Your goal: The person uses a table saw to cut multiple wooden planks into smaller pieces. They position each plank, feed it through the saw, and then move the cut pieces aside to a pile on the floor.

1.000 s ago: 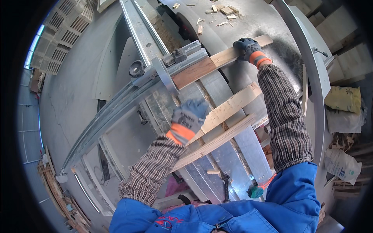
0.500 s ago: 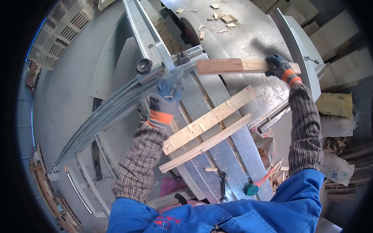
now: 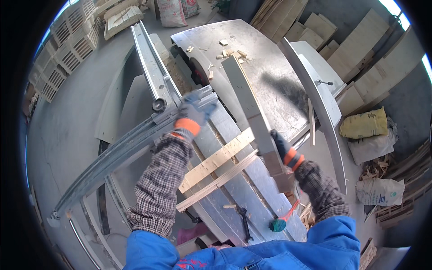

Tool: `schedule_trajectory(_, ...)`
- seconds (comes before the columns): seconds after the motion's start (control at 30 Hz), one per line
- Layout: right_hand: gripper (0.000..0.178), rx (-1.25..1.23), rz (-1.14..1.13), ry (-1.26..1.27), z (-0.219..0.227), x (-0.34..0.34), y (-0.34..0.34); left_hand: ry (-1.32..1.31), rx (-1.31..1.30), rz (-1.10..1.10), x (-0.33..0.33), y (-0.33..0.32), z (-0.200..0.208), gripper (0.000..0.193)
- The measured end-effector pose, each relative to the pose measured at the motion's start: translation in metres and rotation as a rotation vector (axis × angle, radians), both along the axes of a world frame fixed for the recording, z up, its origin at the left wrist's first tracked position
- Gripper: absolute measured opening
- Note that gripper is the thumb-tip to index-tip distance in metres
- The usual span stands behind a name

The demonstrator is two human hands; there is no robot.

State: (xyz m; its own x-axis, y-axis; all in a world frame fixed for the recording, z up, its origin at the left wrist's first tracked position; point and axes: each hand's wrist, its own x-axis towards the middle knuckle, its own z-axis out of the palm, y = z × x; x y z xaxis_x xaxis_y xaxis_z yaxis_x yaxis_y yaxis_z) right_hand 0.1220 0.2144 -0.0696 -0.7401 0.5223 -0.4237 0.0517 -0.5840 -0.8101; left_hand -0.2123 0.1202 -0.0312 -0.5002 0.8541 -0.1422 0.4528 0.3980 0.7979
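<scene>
My right hand (image 3: 282,147), in a dark glove with an orange cuff, grips a long wooden board (image 3: 258,123) by its near right edge. The board is tilted, its far end pointing away over the saw table and its near end close to my sleeve. My left hand (image 3: 196,109), gloved alike, is at the metal crosscut fence (image 3: 164,118) with its fingers apart and no workpiece in it; whether it touches the fence is hard to see. Between my arms, a pale wooden strip (image 3: 216,159) and a second strip (image 3: 218,181) lie across the slotted sliding table (image 3: 225,128).
Small wood offcuts (image 3: 234,55) lie on the steel saw table (image 3: 270,67), bounded right by a long fence (image 3: 315,99). An open-end wrench (image 3: 245,225) and a green-headed tool (image 3: 277,224) are near my body. Sacks (image 3: 364,125) and leaning panels (image 3: 360,40) stand right.
The board in my right hand has swung from lying crosswise to pointing away from me, and that hand has come nearer and left. My left hand stays by the fence. The whole view has shifted.
</scene>
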Motion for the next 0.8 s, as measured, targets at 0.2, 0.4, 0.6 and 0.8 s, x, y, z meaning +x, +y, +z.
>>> schedule_trajectory(0.2,0.059,-0.254,-0.107,0.503,-0.071,-0.107,-0.1,-0.195,0.004,-0.136,0.086,-0.017,-0.025,0.098)
schedule_trajectory(0.4,0.034,-0.057,0.198,0.055,-0.042,-0.154,-0.115,0.094,-0.174,-0.207,0.004,-0.049,-0.052,0.084)
schedule_trajectory(0.6,0.027,-0.198,0.117,-0.089,-0.075,-0.182,-0.041,0.504,-0.241,-0.416,-0.068,-0.075,-0.105,0.091)
schedule_trajectory(0.8,0.033,-0.199,0.054,-0.163,-0.117,-0.204,0.001,0.573,-0.24,-0.298,-0.067,-0.09,-0.11,0.089)
